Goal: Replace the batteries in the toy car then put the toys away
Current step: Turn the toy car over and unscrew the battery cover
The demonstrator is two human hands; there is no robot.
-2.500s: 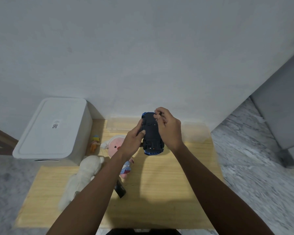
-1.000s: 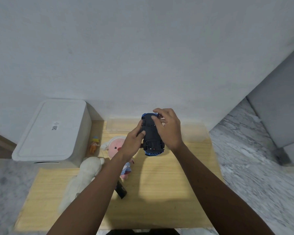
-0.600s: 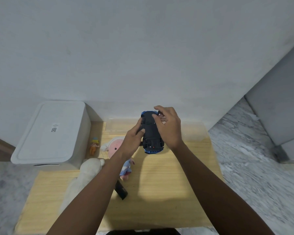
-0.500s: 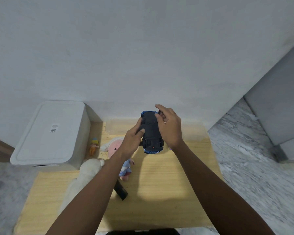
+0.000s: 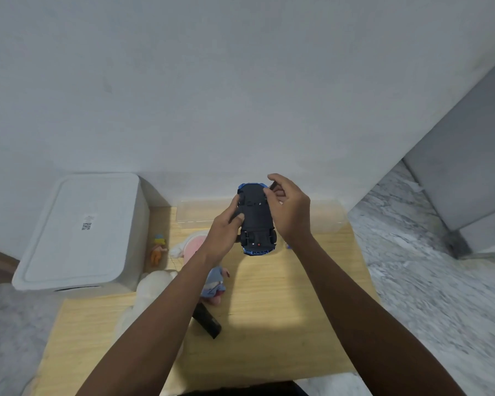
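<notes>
Held belly-up above the tabletop's far edge, the toy car looks light, rigid plastic: left hand grips its side, right hand fingers pinch at its underside.

Taking the white lidded bin as landmark: it blocks the far left corner of the tabletop. Just to its right, a small orange figurine, a pink plush doll and a white plush toy crowd the strip beside it, and a black oblong object lies nearer than these. Further right, a clear plastic container stands against the wall. The tabletop's right half, well apart from the bin, lies bare beneath both raised forearms.
</notes>
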